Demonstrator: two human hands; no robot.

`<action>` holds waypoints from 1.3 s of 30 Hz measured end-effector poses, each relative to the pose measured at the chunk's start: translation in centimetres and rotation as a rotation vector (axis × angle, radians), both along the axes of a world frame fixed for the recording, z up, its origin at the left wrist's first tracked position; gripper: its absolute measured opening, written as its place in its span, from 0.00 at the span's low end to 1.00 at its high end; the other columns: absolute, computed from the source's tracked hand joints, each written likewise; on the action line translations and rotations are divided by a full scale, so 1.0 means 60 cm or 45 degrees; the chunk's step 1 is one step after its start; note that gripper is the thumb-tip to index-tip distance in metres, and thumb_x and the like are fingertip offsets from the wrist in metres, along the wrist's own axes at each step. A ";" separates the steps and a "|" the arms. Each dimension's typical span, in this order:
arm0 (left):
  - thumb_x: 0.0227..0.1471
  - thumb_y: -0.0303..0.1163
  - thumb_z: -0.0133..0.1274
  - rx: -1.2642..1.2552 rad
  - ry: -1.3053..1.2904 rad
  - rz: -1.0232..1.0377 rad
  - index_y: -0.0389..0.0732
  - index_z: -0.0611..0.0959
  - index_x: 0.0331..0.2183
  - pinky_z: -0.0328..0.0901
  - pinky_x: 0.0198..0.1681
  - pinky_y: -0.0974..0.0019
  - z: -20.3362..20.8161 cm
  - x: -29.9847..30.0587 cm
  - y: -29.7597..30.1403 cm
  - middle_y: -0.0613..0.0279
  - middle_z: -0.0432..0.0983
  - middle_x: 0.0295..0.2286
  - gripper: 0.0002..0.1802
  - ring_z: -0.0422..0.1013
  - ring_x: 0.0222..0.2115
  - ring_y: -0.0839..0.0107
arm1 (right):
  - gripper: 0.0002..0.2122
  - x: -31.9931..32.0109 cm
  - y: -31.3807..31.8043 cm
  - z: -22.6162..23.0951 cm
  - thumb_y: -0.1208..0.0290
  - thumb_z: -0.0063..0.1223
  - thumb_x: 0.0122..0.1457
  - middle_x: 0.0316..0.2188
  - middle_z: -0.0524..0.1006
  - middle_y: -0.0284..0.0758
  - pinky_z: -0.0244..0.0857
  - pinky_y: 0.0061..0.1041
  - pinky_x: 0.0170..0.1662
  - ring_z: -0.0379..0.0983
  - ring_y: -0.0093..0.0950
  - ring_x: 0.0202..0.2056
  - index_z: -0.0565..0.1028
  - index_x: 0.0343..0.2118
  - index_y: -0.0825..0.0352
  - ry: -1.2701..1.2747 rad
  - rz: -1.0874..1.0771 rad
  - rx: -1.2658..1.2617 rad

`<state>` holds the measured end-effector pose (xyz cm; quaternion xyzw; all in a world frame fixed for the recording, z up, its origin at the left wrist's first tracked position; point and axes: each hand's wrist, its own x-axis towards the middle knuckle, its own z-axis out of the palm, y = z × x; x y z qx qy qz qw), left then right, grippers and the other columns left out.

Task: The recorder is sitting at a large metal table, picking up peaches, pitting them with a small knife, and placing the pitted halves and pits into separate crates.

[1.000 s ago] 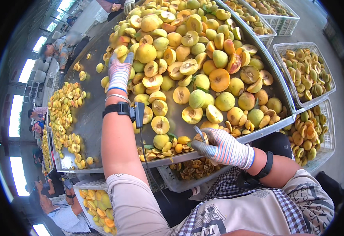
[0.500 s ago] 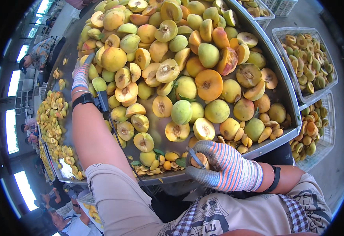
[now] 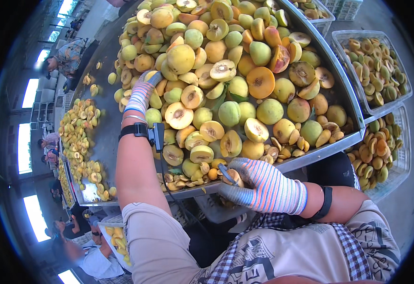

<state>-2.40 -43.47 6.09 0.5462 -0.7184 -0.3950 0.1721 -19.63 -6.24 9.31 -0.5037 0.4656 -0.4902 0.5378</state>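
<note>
My left hand [image 3: 141,94], in a striped glove with grey fingertips, reaches into the left side of a large heap of peaches [image 3: 181,59], whole and halved. Its fingers are closed around a yellow peach piece [image 3: 150,75], mostly hidden by the glove. By the near rim of the metal table, my right hand [image 3: 269,187] in a matching glove is closed on a small tool [image 3: 230,175] with a grey metal band and a tan, wood-like part. Its fingers hide the rest. Cut peach slices [image 3: 282,139] lie just beyond the right hand.
The metal table [image 3: 311,158] has a raised rim. Crates of cut peaches [image 3: 375,71] stand on the floor to the right. More peach pieces [image 3: 81,130] spread along the table's left side. A cable runs from a small device [image 3: 157,136] at my left wrist. Other people work at left.
The view has shifted, so the heap sits further right in it. My left hand has closed around a peach piece, and peaches beside it have shifted. My right hand still grips the tool.
</note>
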 end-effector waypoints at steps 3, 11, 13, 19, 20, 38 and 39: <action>0.45 0.48 0.57 0.080 0.128 -0.050 0.42 0.74 0.47 0.61 0.45 0.69 -0.018 0.008 0.042 0.65 0.72 0.40 0.29 0.66 0.39 0.73 | 0.15 0.006 0.002 0.014 0.60 0.51 0.54 0.23 0.75 0.46 0.67 0.33 0.31 0.73 0.41 0.27 0.73 0.34 0.70 -0.002 0.087 0.137; 0.38 0.47 0.65 0.118 0.023 -0.242 0.40 0.76 0.40 0.65 0.43 0.70 0.021 -0.071 0.204 0.61 0.75 0.36 0.29 0.69 0.35 0.74 | 0.12 0.009 0.008 -0.009 0.63 0.53 0.55 0.20 0.72 0.32 0.63 0.22 0.27 0.67 0.19 0.23 0.73 0.32 0.69 -0.048 0.005 0.206; 0.40 0.43 0.64 0.056 -0.127 -0.379 0.40 0.75 0.41 0.64 0.43 0.70 0.020 -0.081 0.217 0.61 0.74 0.35 0.28 0.68 0.36 0.73 | 0.16 0.008 0.009 -0.013 0.57 0.51 0.55 0.20 0.75 0.40 0.66 0.28 0.29 0.73 0.27 0.23 0.73 0.31 0.69 -0.092 -0.039 0.173; 0.45 0.62 0.51 -0.297 -0.340 -0.416 0.37 0.74 0.43 0.61 0.49 0.61 0.060 -0.088 0.206 0.46 0.69 0.41 0.37 0.68 0.43 0.57 | 0.16 -0.019 0.014 -0.010 0.58 0.52 0.55 0.21 0.75 0.39 0.66 0.28 0.30 0.72 0.27 0.24 0.73 0.32 0.70 -0.229 -0.125 0.129; 0.46 0.61 0.51 -0.400 -0.358 -0.323 0.37 0.74 0.43 0.61 0.49 0.61 0.067 -0.087 0.185 0.46 0.69 0.41 0.36 0.68 0.42 0.57 | 0.16 -0.021 0.015 -0.010 0.58 0.52 0.55 0.22 0.76 0.39 0.66 0.28 0.30 0.72 0.28 0.25 0.73 0.32 0.70 -0.211 -0.141 0.120; 0.28 0.75 0.51 -0.386 -0.791 0.221 0.40 0.55 0.59 0.51 0.59 0.58 0.063 -0.271 -0.152 0.45 0.53 0.57 0.65 0.54 0.57 0.54 | 0.16 -0.095 0.008 0.013 0.57 0.52 0.53 0.20 0.74 0.43 0.66 0.33 0.29 0.72 0.41 0.25 0.73 0.32 0.67 -0.246 -0.067 0.157; 0.27 0.75 0.51 -0.366 -0.723 0.205 0.41 0.55 0.59 0.52 0.59 0.59 0.058 -0.250 -0.170 0.46 0.54 0.56 0.65 0.55 0.56 0.55 | 0.16 -0.100 0.009 0.020 0.56 0.52 0.53 0.21 0.74 0.44 0.66 0.33 0.30 0.72 0.42 0.26 0.73 0.32 0.67 -0.230 -0.052 0.125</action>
